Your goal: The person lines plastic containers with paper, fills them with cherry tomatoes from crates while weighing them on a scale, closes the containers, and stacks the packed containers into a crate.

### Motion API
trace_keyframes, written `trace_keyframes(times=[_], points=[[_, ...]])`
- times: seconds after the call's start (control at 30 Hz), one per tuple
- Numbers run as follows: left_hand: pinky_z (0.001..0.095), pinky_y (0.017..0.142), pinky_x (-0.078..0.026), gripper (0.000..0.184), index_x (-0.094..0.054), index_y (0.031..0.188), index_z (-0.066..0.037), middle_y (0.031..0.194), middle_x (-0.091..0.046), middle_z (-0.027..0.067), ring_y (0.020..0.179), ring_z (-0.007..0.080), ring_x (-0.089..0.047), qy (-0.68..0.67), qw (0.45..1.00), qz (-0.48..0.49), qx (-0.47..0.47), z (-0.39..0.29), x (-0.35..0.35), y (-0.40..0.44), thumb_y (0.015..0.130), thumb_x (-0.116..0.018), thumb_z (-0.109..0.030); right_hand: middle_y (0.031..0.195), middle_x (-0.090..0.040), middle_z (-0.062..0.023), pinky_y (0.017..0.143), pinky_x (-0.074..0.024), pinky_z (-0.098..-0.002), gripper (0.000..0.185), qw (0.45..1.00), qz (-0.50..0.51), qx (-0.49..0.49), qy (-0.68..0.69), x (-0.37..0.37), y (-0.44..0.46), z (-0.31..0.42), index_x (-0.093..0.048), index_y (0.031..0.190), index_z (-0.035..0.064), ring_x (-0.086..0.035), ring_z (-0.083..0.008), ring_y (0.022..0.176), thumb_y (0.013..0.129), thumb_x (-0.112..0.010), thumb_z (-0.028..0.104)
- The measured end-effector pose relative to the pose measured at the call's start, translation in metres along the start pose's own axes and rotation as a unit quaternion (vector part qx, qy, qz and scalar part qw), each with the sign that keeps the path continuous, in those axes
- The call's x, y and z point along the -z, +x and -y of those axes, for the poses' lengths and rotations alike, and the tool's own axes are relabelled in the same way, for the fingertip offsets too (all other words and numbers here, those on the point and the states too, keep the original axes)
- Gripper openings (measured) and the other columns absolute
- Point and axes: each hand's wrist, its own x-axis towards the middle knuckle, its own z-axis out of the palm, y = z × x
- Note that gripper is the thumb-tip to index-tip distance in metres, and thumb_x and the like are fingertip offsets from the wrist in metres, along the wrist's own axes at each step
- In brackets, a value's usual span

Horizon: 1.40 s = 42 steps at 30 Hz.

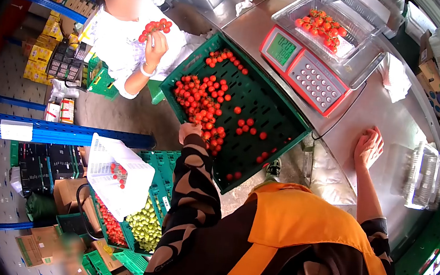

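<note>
At the crate's [252,95] left side, the nearer left hand [189,129] adjoins the tomatoes [186,94], its grip unclear; right of the crate, the right hand [368,149] lies loosely spread.

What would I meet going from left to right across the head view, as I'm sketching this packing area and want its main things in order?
Yellow boxes, white basket, left hand, red scale, right hand, clear plastic containers.

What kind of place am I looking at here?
Most likely a produce packing area. A red-framed digital scale sits on a metal worktable, clear plastic containers stand nearby, and a green crate holds small red tomatoes, some in clusters.
</note>
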Motion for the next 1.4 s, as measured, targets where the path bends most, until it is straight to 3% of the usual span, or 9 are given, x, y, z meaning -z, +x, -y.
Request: trace_keyframes(times=[0.13,0.23,0.27,0.37,0.5,0.67,0.8,1.23,1.4], points=[[0.0365,0.069,-0.055,0.024,-0.073,0.086,-0.002,0.075,-0.071,0.0105,0.072,0.0219,-0.07,-0.163,0.955,-0.13,-0.211,0.034,-0.019,0.001,0.072,-0.075,-0.022,0.134,-0.053,-0.0048,0.104,-0.0349,-0.0444,0.021,1.0,0.004,-0.005,0.002,-0.002,-0.001,-0.002,-0.059,0.106,0.0125,-0.045,-0.0271,0.126,0.085,-0.053,0.016],[0.0317,0.067,-0.055,0.022,-0.071,0.091,0.001,0.078,-0.07,0.0092,0.071,0.0163,-0.068,-0.371,0.892,-0.109,-0.236,0.04,-0.022,-0.002,0.074,-0.074,-0.012,0.134,-0.052,-0.0048,0.104,-0.0348,-0.0447,0.021,1.0,0.009,-0.012,0.008,0.001,-0.001,0.0,-0.059,0.105,0.0125,-0.045,-0.0274,0.126,0.085,-0.053,0.016],[0.0281,0.068,-0.055,0.022,-0.067,0.101,0.002,0.082,-0.067,0.0054,0.073,0.0119,-0.064,-0.439,0.875,-0.034,-0.201,0.031,-0.004,-0.016,0.08,-0.071,-0.004,0.134,-0.052,-0.0048,0.104,-0.0346,-0.0447,0.021,1.0,0.01,-0.011,0.011,0.002,-0.001,0.001,-0.059,0.105,0.0125,-0.045,-0.0274,0.126,0.085,-0.053,0.015],[0.0294,0.072,-0.058,0.02,-0.063,0.108,0.0,0.087,-0.065,0.004,0.076,0.0109,-0.062,-0.574,0.78,0.053,-0.244,-0.006,0.056,-0.059,0.088,-0.067,-0.004,0.134,-0.052,-0.0052,0.104,-0.034,-0.0447,0.021,1.0,0.01,-0.014,0.024,0.004,-0.001,0.002,-0.059,0.105,0.0124,-0.044,-0.0273,0.127,0.085,-0.053,0.015],[0.0395,0.081,-0.059,0.022,-0.059,0.117,-0.003,0.104,-0.064,0.0055,0.091,0.0159,-0.063,-0.634,0.69,0.131,-0.322,-0.057,0.122,-0.1,0.095,-0.06,-0.006,0.134,-0.052,-0.0062,0.105,-0.0332,-0.0447,0.021,0.998,0.006,-0.026,0.048,0.005,-0.001,0.0,-0.059,0.104,0.0121,-0.044,-0.0271,0.128,0.084,-0.054,0.013],[0.0323,0.076,-0.057,0.02,-0.057,0.118,-0.009,0.115,-0.062,0.005,0.102,0.0165,-0.062,-0.654,0.616,0.229,-0.375,-0.104,0.159,-0.111,0.098,-0.056,-0.011,0.132,-0.053,-0.0071,0.105,-0.0335,-0.0444,0.021,0.997,-0.007,-0.025,0.075,0.008,0.0,-0.001,-0.058,0.102,0.0113,-0.045,-0.027,0.127,0.082,-0.056,0.011],[0.0315,0.075,-0.057,0.02,-0.057,0.117,-0.011,0.114,-0.062,0.0048,0.103,0.0171,-0.062,-0.637,0.603,0.286,-0.386,-0.141,0.174,-0.129,0.098,-0.057,-0.012,0.131,-0.054,-0.007,0.105,-0.0341,-0.0443,0.021,0.996,-0.005,-0.029,0.088,0.009,0.0,-0.002,-0.058,0.101,0.0109,-0.046,-0.027,0.127,0.08,-0.057,0.011],[0.0332,0.075,-0.057,0.022,-0.057,0.119,-0.011,0.114,-0.062,0.0037,0.101,0.0157,-0.061,-0.588,0.58,0.337,-0.451,-0.279,0.191,-0.171,0.098,-0.058,-0.014,0.129,-0.054,-0.0093,0.103,-0.0357,-0.0459,0.021,0.992,-0.038,-0.03,0.119,0.005,0.0,-0.007,-0.057,0.095,0.0096,-0.046,-0.0286,0.125,0.074,-0.06,0.006],[0.0356,0.079,-0.059,0.019,-0.058,0.116,-0.007,0.111,-0.061,0.0039,0.101,0.0135,-0.061,-0.537,0.566,0.299,-0.55,-0.354,0.19,-0.178,0.097,-0.057,-0.009,0.127,-0.054,-0.0104,0.103,-0.0356,-0.0466,0.022,0.989,-0.049,-0.022,0.135,0.008,-0.001,-0.007,-0.056,0.095,0.0097,-0.047,-0.0298,0.125,0.073,-0.06,0.005]])
